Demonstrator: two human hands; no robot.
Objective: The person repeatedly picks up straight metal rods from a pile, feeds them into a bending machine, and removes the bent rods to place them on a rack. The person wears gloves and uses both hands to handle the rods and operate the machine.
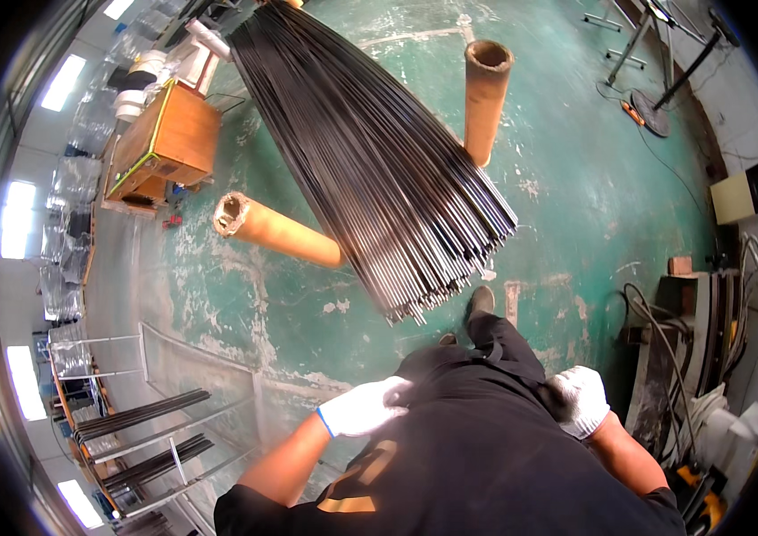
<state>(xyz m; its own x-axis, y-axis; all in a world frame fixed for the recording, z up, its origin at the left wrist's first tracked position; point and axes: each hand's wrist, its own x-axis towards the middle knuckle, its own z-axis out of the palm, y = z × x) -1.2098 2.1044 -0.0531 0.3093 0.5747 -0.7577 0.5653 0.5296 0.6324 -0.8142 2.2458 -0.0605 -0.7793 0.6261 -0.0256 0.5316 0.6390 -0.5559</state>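
Note:
My left hand (pixel 366 408), in a white knit glove with a blue cuff edge, rests against the black clothing (pixel 477 420) at my waist. Its fingertips are blurred and partly hidden there. On the other side of my waist, my right hand (pixel 578 399), gloved in white too, has its fingers curled in against the dark cloth; what they grip, if anything, cannot be made out. Beyond my feet lies a long bundle of dark metal rods (pixel 361 134), their ends toward me. Both hands are apart from the rods.
Two brown cardboard tubes (pixel 281 234) (pixel 486 107) flank the bundle. A wooden box (pixel 165 138) stands at left, and a metal rack (pixel 142 438) holds more rods at lower left. Cables (pixel 656 330) and equipment line the right wall. The green floor (pixel 575 205) is worn.

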